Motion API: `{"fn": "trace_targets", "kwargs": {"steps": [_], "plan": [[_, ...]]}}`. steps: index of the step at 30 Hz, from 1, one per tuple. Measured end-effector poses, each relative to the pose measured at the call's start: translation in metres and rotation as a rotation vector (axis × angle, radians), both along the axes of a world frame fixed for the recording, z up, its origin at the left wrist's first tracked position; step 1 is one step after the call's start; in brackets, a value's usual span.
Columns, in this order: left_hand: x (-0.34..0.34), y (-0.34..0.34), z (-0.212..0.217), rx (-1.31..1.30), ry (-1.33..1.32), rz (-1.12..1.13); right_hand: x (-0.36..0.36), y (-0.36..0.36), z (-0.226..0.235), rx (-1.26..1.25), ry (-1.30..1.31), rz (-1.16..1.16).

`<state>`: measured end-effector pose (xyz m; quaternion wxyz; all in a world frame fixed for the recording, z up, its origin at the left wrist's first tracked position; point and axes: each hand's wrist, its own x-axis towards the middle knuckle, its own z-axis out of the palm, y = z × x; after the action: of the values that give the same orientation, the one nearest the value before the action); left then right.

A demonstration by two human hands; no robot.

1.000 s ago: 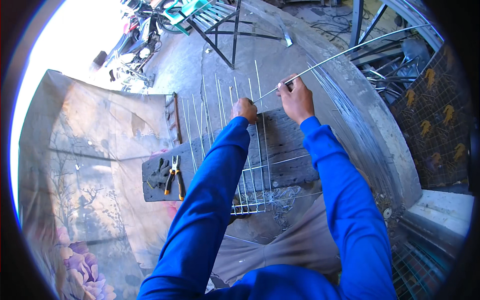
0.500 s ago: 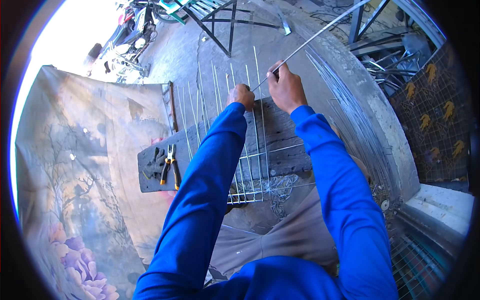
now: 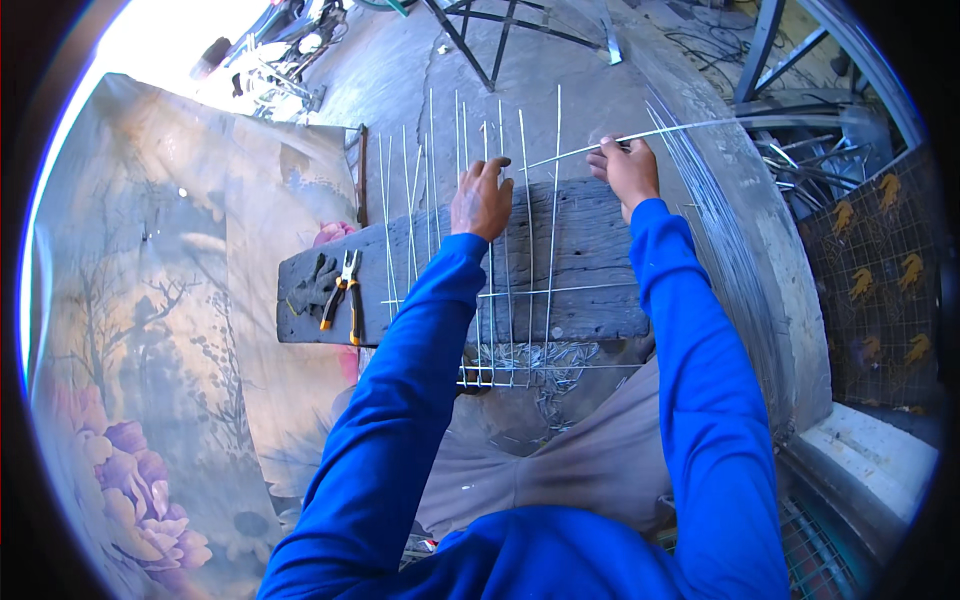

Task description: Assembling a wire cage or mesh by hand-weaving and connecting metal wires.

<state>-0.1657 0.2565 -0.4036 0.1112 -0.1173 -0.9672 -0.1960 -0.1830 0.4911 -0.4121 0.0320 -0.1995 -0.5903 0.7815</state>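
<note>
Between the fingers of my right hand (image 3: pixel 630 172) is a long thin metal rod (image 3: pixel 690 127), slanting up to the right. Its left end is free, just above the wooden plank. My left hand (image 3: pixel 483 200) is raised among the upright wires of a partly formed wire grid (image 3: pixel 553 225), its fingers apart and close to two of them. The grid lies across a dark, weathered wooden plank (image 3: pixel 595 255), with crosswires over the plank and along its near side. Pliers (image 3: pixel 349 290) with black and orange handles rest at the plank's left end, beside dark scraps (image 3: pixel 316 288).
A bundle of long wires (image 3: pixel 715 225) lies on the floor to the right. Wire offcuts (image 3: pixel 555 378) are scattered below the plank. A flower-patterned cloth (image 3: pixel 180 290) hangs at left. Dark metal legs (image 3: pixel 470 50) stand at the far side; metal scraps (image 3: pixel 825 150) are at far right.
My left hand has come off the rod and its fingers have spread. My right hand has moved right with the rod, which now lies flatter. The view has shifted.
</note>
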Motion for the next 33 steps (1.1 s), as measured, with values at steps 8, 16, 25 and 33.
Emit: {"fn": "trace_targets", "kwargs": {"steps": [8,16,25,33], "plan": [[0.017,0.020,-0.042,-0.067,0.117,0.179,0.006,0.014,-0.016,-0.164,-0.171,0.048],[0.015,0.018,-0.055,-0.230,0.226,0.186,0.004,0.020,-0.010,-0.162,-0.239,0.090],[0.013,0.020,-0.057,-0.209,0.210,0.181,-0.002,0.022,-0.014,-0.134,-0.251,0.143],[0.014,0.021,-0.057,-0.193,0.236,0.191,-0.004,0.010,-0.012,-0.139,-0.256,0.219]]}}
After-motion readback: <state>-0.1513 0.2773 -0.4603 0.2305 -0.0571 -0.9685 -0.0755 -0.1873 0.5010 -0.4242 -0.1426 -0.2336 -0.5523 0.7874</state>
